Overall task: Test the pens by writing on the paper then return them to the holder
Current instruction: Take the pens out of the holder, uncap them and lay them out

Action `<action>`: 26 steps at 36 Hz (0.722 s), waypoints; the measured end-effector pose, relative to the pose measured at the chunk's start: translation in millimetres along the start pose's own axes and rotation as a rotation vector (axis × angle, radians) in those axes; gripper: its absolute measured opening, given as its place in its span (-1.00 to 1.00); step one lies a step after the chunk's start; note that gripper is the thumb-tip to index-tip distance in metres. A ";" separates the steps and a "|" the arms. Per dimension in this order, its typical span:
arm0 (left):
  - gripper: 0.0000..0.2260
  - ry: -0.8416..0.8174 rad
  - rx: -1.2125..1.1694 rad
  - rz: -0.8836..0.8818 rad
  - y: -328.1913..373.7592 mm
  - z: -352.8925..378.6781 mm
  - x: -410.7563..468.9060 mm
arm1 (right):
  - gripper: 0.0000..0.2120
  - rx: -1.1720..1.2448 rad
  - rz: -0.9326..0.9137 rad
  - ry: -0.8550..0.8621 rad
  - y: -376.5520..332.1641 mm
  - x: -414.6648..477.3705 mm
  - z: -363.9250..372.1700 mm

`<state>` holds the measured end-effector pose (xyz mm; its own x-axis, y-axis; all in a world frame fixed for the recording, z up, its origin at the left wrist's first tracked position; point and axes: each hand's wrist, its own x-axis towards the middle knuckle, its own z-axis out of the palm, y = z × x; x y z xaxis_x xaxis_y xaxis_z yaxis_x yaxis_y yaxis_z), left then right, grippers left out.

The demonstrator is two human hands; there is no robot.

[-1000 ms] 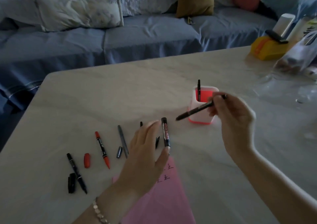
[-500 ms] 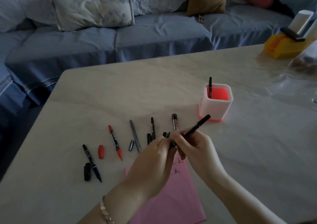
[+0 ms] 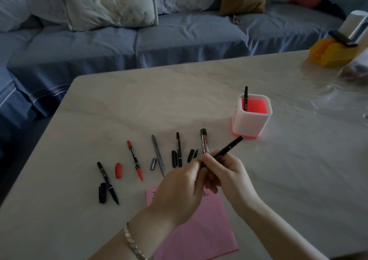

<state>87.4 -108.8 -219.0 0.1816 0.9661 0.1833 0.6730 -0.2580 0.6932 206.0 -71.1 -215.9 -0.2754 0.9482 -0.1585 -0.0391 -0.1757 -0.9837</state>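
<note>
Back from the holder [image 3: 251, 124], both hands meet above the pink paper [image 3: 199, 230].
Head view: right hand [image 3: 227, 172] grips the slim black pen [image 3: 227, 147], matte with faint pale print, angled up toward the white, red-lined holder; left hand [image 3: 179, 192] pinches its near end, just beside the whiteboard marker [image 3: 205, 143].
</note>
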 end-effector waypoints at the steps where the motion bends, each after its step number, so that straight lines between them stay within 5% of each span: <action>1: -0.78 0.012 0.008 0.002 -3.5 0.7 -1.1 | -0.79 0.003 -0.010 -0.008 0.6 0.3 -1.1; 8: -0.75 -0.028 0.001 -0.078 -10.9 1.9 -5.5 | -0.83 -0.004 0.006 -0.058 -2.3 2.2 -10.1; 12: -0.89 0.067 -0.110 -0.262 -17.4 0.3 -5.4 | -0.82 0.137 0.169 0.111 -8.5 21.6 -34.8; 16: -0.94 0.072 -0.152 -0.356 -29.9 -0.4 -8.9 | -0.81 0.138 0.299 0.084 -13.3 39.2 -63.5; 26: -0.83 0.172 -0.188 -0.451 -39.5 1.9 -7.8 | -0.82 -0.669 0.285 0.033 7.2 82.7 -87.5</action>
<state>60.7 -106.2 -249.1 -0.2277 0.9718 -0.0616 0.5134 0.1736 0.8404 266.9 29.2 -243.6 -0.1575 0.8991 -0.4083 0.6282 -0.2278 -0.7439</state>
